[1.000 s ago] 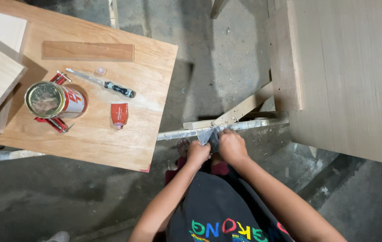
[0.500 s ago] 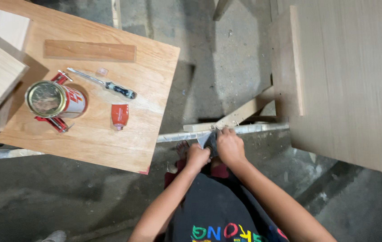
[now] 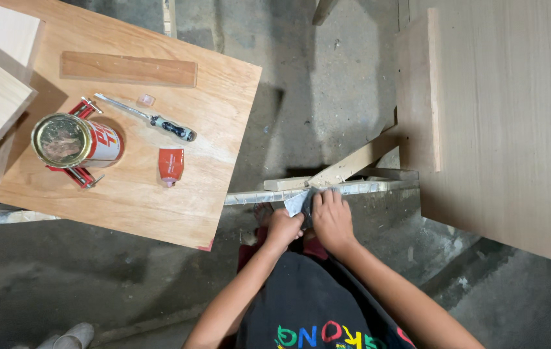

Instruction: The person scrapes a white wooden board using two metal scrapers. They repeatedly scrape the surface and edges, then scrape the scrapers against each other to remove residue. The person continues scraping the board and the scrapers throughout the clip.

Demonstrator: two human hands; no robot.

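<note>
**Crouched over the strip, rubbing with a grey sheet**

Crouched low on the concrete floor (image 3: 327, 97), working at a pale strip (image 3: 256, 196) running left to right just ahead of the knees. Grips the near end of the sheet (image 3: 295, 203) in the left hand (image 3: 284, 227), curled tight into a fist. Lays the right hand (image 3: 332, 218) flat on top, fingers together and stretched out, pinning the sheet down on the strip. Gripping nothing with that one, just pressing. All of it right beside a slanted offcut (image 3: 353, 165).

Hard to call the progress. Looks mid-job, judging by the grip, with only the patch under the hands covered. Long stretches of strip to either side, done or still waiting; cannot tell which, with no visible difference in the surface.

Now over to the board (image 3: 211, 213) on the left. Round can (image 3: 62, 139) up there, gold-rimmed, brownish inside, open by the look of it, with a red-and-white label wrapped round its side. Sits on a red clamp (image 3: 85, 176). Just right of it, well apart from the hands, a small squat red pack (image 3: 171, 165), lying flat, pale at its near end. Above those, a dark-handled screwdriver (image 3: 152, 119) and a plain slat (image 3: 128, 69). No sign or label anywhere on the big panel (image 3: 508, 129) at far right.
</note>
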